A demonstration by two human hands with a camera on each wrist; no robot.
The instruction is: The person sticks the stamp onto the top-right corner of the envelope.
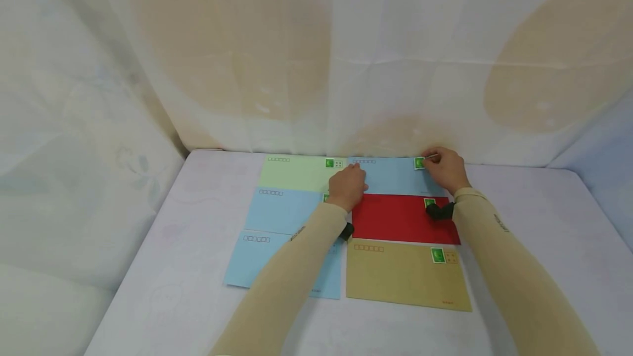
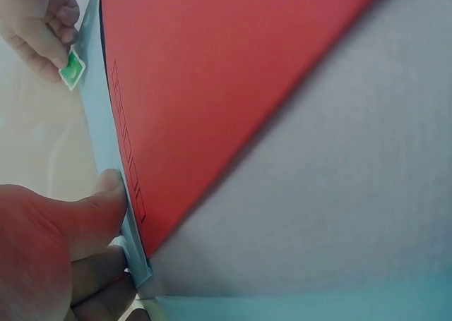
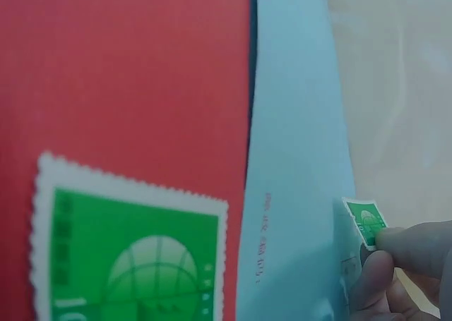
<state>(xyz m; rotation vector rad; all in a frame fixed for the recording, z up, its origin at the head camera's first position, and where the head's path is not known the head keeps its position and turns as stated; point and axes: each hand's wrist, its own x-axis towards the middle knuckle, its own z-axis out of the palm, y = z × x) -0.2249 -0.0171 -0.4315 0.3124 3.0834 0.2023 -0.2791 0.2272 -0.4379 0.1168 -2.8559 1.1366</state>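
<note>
At the back of the table, my right hand [image 1: 446, 169] pinches a small green postage stamp [image 3: 367, 222] between thumb and fingers. The stamp is at the far right corner of a light blue envelope [image 1: 390, 176]. My left hand [image 1: 348, 185] rests on this envelope's left end, thumb and fingers at its surface in the left wrist view. Just in front lies a red envelope [image 1: 395, 217], overlapping the blue one. Another green stamp [image 3: 141, 257] sits at the red envelope's right end, partly covered by the black wrist camera in the head view.
A tan envelope [image 1: 395, 279] with a green stamp [image 1: 438, 255] lies nearest on the right. In the left column are a light green envelope [image 1: 292, 176] with a stamp [image 1: 329, 163] and two blue envelopes, partly under my left arm. A curtain [image 1: 316, 98] hangs behind the table [image 1: 173, 268].
</note>
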